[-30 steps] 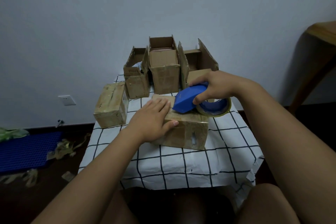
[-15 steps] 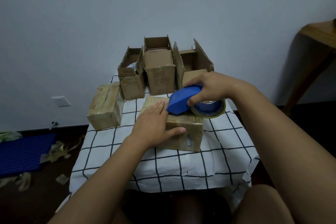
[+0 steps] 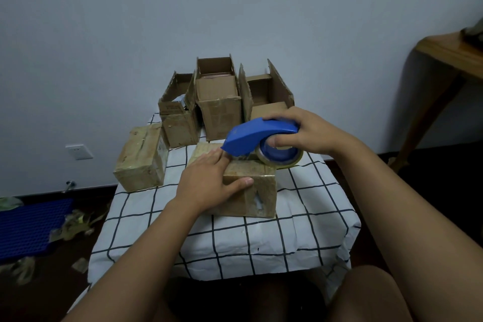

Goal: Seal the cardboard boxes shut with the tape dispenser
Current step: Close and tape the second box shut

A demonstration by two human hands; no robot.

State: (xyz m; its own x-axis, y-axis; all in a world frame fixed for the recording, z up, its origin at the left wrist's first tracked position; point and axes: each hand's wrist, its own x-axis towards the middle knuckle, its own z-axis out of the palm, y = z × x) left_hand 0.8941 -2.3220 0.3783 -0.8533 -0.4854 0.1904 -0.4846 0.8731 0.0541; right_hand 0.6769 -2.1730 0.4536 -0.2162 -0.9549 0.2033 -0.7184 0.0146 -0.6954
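Tape dispenser [image 3: 257, 135] — blue, curved, clear roll underneath — lay lengthwise left-right, nose pointing left and down. Right hand [image 3: 307, 131] gripped it; left hand [image 3: 209, 181] pressed flat, fingers spread, on the box [image 3: 257, 188].

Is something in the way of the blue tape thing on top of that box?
Yes, maybe. The left hand lies flat on the closed cardboard box, and its fingertips sit right at the nose of the blue tape dispenser, gripped by the right hand. Nothing else lies on the lid.
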